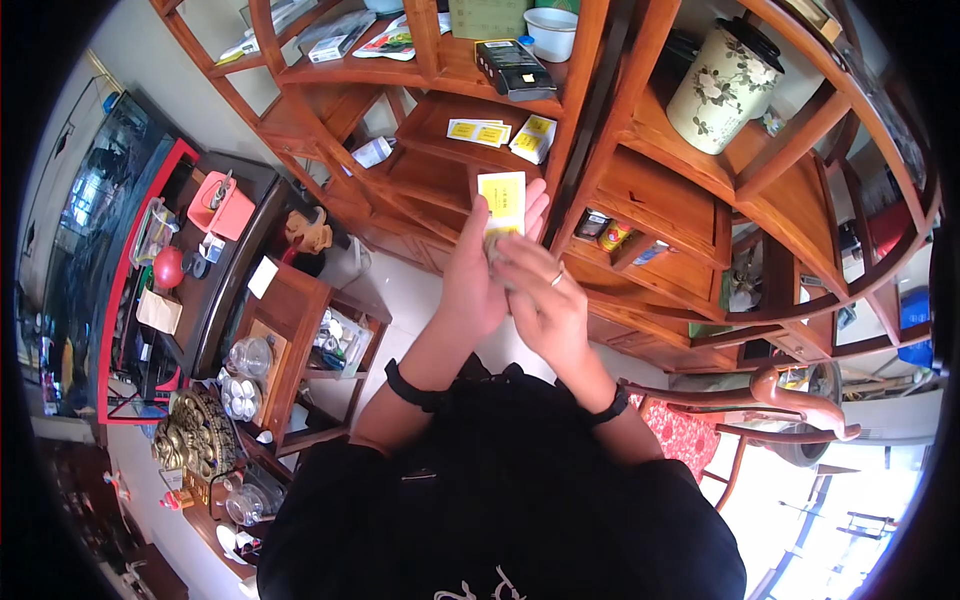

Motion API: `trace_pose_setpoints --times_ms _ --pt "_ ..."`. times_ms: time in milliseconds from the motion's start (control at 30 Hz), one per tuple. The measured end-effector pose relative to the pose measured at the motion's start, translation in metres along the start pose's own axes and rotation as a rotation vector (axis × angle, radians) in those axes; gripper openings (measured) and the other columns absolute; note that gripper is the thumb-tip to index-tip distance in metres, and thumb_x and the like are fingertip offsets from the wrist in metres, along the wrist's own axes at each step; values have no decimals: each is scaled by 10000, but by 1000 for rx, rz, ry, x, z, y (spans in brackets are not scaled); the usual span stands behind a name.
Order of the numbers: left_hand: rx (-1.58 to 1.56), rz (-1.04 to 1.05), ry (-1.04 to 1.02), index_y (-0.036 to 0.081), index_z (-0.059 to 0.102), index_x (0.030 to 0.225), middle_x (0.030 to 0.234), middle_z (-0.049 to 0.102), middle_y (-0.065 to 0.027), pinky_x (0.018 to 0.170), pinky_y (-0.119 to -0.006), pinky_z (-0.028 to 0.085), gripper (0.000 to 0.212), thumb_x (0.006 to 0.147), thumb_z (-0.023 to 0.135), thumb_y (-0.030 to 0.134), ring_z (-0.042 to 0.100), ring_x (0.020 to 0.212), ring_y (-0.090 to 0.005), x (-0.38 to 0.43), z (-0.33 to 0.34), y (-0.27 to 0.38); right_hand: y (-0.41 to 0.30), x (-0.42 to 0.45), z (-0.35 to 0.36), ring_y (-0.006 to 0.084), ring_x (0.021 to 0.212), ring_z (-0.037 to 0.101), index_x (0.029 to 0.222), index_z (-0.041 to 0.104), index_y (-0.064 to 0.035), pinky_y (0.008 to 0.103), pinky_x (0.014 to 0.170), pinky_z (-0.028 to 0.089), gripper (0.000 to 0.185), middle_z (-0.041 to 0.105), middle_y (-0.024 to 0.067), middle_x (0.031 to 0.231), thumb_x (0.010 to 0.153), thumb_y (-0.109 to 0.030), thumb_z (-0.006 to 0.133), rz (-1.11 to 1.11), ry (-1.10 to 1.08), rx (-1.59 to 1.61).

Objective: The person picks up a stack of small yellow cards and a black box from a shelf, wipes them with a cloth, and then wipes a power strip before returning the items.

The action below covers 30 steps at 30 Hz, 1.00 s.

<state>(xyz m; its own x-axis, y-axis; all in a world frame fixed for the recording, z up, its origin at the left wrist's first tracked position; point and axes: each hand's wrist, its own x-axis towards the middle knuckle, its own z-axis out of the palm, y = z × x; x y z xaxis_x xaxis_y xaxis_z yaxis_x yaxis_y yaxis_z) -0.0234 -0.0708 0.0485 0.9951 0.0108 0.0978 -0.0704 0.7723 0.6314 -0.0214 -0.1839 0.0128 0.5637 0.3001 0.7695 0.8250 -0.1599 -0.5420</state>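
Note:
A yellow-and-white sachet (502,196) bearing print lies on the upturned palm of my left hand (474,281), with the thumb along its left edge. Over the sachet's lower end bends my right hand (551,296), a ring on one finger. Its fingertips are blurred and hide that end, so whether they pinch it is unclear. On the wooden shelf beyond my hands lie flat yellow-and-white sachets (478,133). Right beside them sits a stack of similar packets (534,139).
Wooden display shelving (675,172) curves around the front and right. It carries a black box (514,67), a white tub (551,34) and a floral canister (724,86). At left stands a side table (289,300) with glassware; a carved chair (795,409) is at right.

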Motion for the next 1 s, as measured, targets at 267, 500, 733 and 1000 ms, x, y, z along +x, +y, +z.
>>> trace_pose_setpoints --times_ms 267,500,733,1000 --pt "118 39 69 37 502 1306 1080 652 -98 859 -337 529 374 1050 447 304 632 1022 -215 -11 -39 10 -10 -22 -41 303 1102 660 1000 694 43 381 940 527 342 683 174 1145 744 144 490 110 29 150" --pt "376 44 -21 31 393 1450 1346 530 -90 1020 -312 430 417 1058 418 172 525 1227 -172 -19 -10 -35 -18 8 -31 350 1218 583 1134 658 47 393 1049 445 443 619 205 1256 741 171 495 62 133 77" --pt "-220 -95 -201 75 283 1518 1470 444 -167 1120 -395 361 503 1086 255 332 470 1320 -269 -8 -8 -15 -9 4 -31 352 1224 572 1154 657 24 419 1030 454 469 605 188 1275 711 147 570 24 3 -31" --pt "-155 -87 -104 80 318 1496 1392 514 -163 1102 -414 384 584 1069 219 466 501 1285 -277 -2 -13 -23 -8 11 -40 352 1208 589 1131 658 47 411 1029 461 455 620 198 1253 718 168 514 66 90 40"
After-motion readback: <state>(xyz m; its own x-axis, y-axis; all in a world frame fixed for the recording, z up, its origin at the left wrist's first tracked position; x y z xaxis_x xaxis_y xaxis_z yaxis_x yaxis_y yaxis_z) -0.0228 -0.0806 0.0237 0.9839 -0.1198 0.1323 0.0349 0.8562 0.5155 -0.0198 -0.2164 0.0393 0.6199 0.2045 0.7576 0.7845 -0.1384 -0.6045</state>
